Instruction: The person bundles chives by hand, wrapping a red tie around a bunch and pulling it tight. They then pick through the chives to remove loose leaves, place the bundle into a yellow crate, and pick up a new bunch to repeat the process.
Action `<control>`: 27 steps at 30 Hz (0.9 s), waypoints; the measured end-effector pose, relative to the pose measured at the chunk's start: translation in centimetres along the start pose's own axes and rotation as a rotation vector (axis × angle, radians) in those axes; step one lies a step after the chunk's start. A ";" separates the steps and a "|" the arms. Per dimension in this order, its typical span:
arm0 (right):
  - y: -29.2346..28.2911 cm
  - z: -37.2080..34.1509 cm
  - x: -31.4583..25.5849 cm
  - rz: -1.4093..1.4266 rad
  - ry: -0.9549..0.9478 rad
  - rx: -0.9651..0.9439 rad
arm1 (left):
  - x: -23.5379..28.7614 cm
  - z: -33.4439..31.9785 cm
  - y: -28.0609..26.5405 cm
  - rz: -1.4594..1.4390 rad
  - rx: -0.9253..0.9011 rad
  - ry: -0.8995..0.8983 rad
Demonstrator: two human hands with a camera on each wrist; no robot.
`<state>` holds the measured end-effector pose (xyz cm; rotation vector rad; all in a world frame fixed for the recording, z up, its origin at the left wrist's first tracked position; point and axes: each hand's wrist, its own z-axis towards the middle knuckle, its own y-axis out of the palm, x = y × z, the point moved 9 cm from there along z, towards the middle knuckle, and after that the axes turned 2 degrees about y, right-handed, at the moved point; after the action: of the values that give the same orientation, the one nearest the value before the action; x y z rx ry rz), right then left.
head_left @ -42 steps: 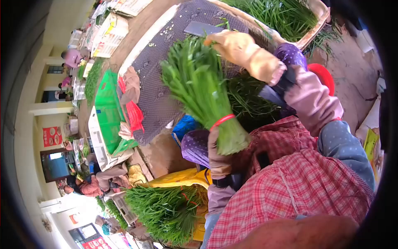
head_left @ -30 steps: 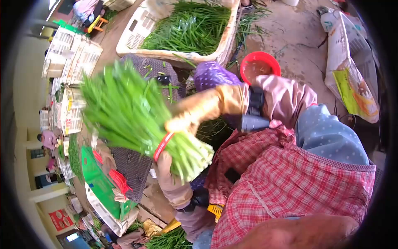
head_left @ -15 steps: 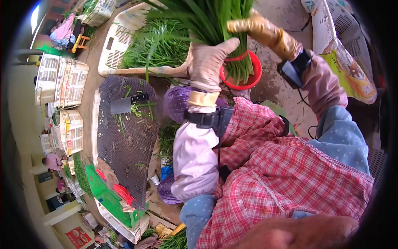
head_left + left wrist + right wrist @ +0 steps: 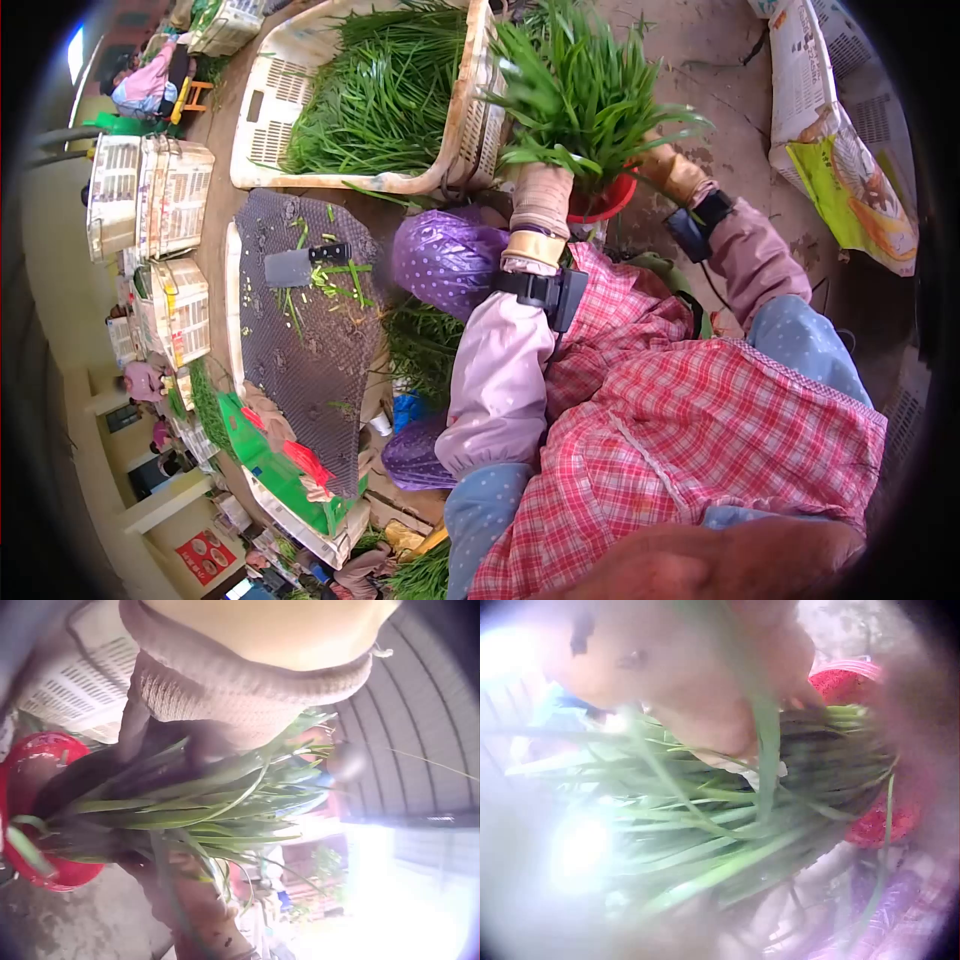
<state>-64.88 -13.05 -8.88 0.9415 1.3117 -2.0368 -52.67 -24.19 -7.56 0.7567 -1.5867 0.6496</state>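
Note:
A thick bunch of long green chives (image 4: 585, 90) stands over the red bucket (image 4: 618, 203), leaves spread upward and stem ends down inside it. My left hand (image 4: 541, 205), in a pale knit glove, grips the bunch from the near left side; the leaves cover its fingers in the head view. On the other side my right hand (image 4: 672, 172), in a tan glove, holds the bunch, partly hidden behind leaves. In the left wrist view the stems run down into the bucket (image 4: 67, 871). The right wrist view is hazy, with the tan glove (image 4: 705, 690) against the leaves.
A cleaver (image 4: 300, 265) and cut green bits lie on the dark textured mat (image 4: 300, 370) at left. Behind the mat is a white crate (image 4: 350, 184) of loose chives. At right stands another white crate (image 4: 800, 60) with a yellow-green sack (image 4: 840, 190).
Both hands have carried the bunch from over the mat to the bucket and lowered its stem end, with the red band, into it. My right hand came from near the cleaver.

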 end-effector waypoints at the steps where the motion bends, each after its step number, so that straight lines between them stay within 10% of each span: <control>1: -0.6 0.4 1.0 0.118 0.031 0.025 | 2.0 0.2 0.0 0.055 0.010 0.110; 3: -2.3 1.3 1.6 0.232 0.053 0.051 | 6.4 0.2 0.2 0.164 0.019 0.334; 7: -5.5 3.9 -7.5 -0.624 -0.402 -0.056 | 14.8 -1.7 0.9 0.603 -0.116 0.649; 9: -5.2 4.3 -4.9 -0.559 0.557 -0.450 | 14.9 -2.3 0.5 0.629 -0.139 0.645; 10: -4.6 4.5 -2.8 -0.238 0.593 -0.271 | 14.3 -2.6 0.3 0.608 -0.141 0.625; 15: -1.9 2.4 -6.3 0.208 -0.158 -0.082 | 9.4 -2.8 -0.4 0.222 -0.058 0.416; 17: -1.0 3.1 -5.0 -0.319 -0.175 -0.151 | 10.0 -3.0 -0.9 0.118 -0.036 0.396; 18: -2.3 3.4 -5.1 0.194 0.282 -0.092 | 10.6 -3.0 -1.3 0.075 -0.026 0.388; 23: -3.8 4.8 -10.4 -0.229 0.085 -0.239 | 13.4 -4.1 -3.8 0.191 0.120 0.386; 26: 0.4 0.5 1.4 0.929 0.530 -0.137 | 6.7 -3.2 -3.4 -0.164 -0.025 0.014; 27: 0.9 0.6 1.7 0.929 0.523 -0.145 | 6.2 -3.1 -3.6 -0.118 -0.040 0.043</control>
<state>-65.41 -14.05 -10.52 1.6791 0.9378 -1.0046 -48.47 -24.75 -1.01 0.7951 -1.4993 0.5429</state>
